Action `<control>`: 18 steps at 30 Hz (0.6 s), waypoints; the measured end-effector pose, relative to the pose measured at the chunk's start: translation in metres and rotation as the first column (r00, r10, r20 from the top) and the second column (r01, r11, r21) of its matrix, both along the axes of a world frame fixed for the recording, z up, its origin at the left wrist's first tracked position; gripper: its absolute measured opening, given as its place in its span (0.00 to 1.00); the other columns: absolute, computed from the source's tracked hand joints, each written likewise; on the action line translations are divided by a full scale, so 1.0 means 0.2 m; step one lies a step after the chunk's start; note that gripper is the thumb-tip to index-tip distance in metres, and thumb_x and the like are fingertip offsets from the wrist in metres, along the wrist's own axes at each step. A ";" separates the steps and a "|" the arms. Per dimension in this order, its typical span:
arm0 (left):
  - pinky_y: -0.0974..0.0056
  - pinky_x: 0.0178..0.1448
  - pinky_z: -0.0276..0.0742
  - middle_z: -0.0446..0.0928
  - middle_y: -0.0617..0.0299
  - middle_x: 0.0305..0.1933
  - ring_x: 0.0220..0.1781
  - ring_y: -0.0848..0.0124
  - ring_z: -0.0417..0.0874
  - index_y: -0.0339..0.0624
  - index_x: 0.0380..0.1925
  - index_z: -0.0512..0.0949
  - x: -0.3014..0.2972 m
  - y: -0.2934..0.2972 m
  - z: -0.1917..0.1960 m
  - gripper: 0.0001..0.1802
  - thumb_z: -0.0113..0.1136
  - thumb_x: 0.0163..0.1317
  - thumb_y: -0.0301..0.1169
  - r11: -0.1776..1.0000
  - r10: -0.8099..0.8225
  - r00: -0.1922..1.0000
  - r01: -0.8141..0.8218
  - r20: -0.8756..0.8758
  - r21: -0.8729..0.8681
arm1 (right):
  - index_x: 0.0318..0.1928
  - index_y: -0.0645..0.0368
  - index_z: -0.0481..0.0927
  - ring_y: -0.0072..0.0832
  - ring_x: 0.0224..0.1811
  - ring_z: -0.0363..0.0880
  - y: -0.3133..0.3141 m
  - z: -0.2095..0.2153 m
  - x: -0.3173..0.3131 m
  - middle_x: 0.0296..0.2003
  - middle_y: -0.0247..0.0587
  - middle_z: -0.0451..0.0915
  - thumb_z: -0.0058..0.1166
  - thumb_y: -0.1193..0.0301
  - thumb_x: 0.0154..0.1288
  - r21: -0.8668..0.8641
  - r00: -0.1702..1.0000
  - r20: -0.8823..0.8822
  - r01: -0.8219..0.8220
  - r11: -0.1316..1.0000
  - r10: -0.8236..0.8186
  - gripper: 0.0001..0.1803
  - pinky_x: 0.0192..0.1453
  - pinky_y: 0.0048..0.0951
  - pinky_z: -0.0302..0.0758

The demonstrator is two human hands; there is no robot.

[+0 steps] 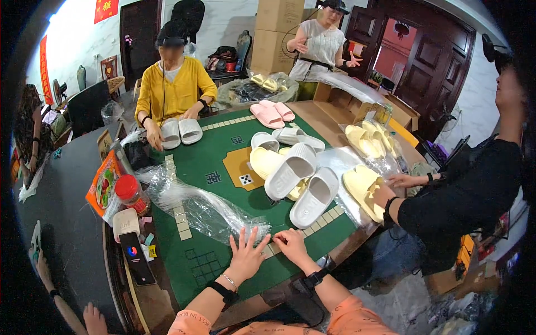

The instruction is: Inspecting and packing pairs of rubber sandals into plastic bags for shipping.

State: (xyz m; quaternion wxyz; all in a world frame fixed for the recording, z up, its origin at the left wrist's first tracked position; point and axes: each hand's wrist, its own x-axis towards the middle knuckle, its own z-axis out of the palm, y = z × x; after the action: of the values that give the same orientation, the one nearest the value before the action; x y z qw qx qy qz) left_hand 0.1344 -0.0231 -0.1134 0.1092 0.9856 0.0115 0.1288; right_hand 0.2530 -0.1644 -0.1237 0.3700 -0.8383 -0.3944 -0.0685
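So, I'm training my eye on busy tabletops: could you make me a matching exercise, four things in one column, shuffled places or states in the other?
Things
1. Phone
2. Jar
3. Pink slippers
4. Clear plastic

Places or states
A. At the far end of the green mat
B. With one end at the left hand
C. Lit screen facing up
D. Topped with a red lid

Pairs
1-C, 2-D, 3-A, 4-B

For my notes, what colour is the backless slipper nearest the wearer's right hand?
Light grey slipper; head view.
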 end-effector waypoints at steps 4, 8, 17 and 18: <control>0.30 0.60 0.43 0.47 0.56 0.68 0.68 0.45 0.46 0.62 0.62 0.57 0.00 0.00 0.02 0.34 0.56 0.54 0.41 0.997 -0.026 1.000 0.026 0.008 0.075 | 0.27 0.55 0.78 0.31 0.25 0.70 -0.01 -0.01 0.00 0.21 0.34 0.75 0.54 0.67 0.56 0.069 0.998 -0.054 0.027 0.997 -0.023 0.06 0.37 0.32 0.60; 0.31 0.61 0.41 0.47 0.54 0.68 0.67 0.44 0.44 0.60 0.61 0.60 0.00 0.00 0.00 0.33 0.57 0.54 0.40 0.999 -0.022 0.999 0.021 0.028 0.038 | 0.27 0.58 0.77 0.34 0.23 0.70 -0.01 -0.02 0.01 0.21 0.39 0.76 0.53 0.68 0.57 0.110 0.992 -0.127 0.039 0.993 -0.025 0.07 0.36 0.32 0.62; 0.45 0.68 0.43 0.52 0.60 0.67 0.68 0.58 0.51 0.51 0.63 0.55 0.07 -0.04 0.10 0.34 0.51 0.54 0.33 0.945 -0.136 0.990 0.123 0.023 0.303 | 0.31 0.55 0.78 0.35 0.26 0.71 -0.02 -0.02 0.01 0.22 0.37 0.77 0.51 0.67 0.59 0.024 0.999 -0.047 -0.009 1.000 0.010 0.07 0.38 0.35 0.63; 0.45 0.68 0.43 0.52 0.60 0.67 0.68 0.58 0.51 0.51 0.63 0.55 0.08 -0.04 0.10 0.34 0.51 0.54 0.33 0.945 -0.135 0.991 0.121 0.024 0.304 | 0.31 0.55 0.78 0.35 0.26 0.71 -0.03 -0.02 0.01 0.22 0.37 0.77 0.51 0.67 0.59 0.025 0.999 -0.046 -0.010 1.000 0.011 0.07 0.38 0.35 0.63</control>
State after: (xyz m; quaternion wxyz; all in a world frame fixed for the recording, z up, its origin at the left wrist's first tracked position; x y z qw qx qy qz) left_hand 0.1510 -0.0307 -0.0926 -0.0342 0.9862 -0.0748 0.1434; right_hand 0.2549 -0.1699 -0.1280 0.3897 -0.8330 -0.3892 -0.0521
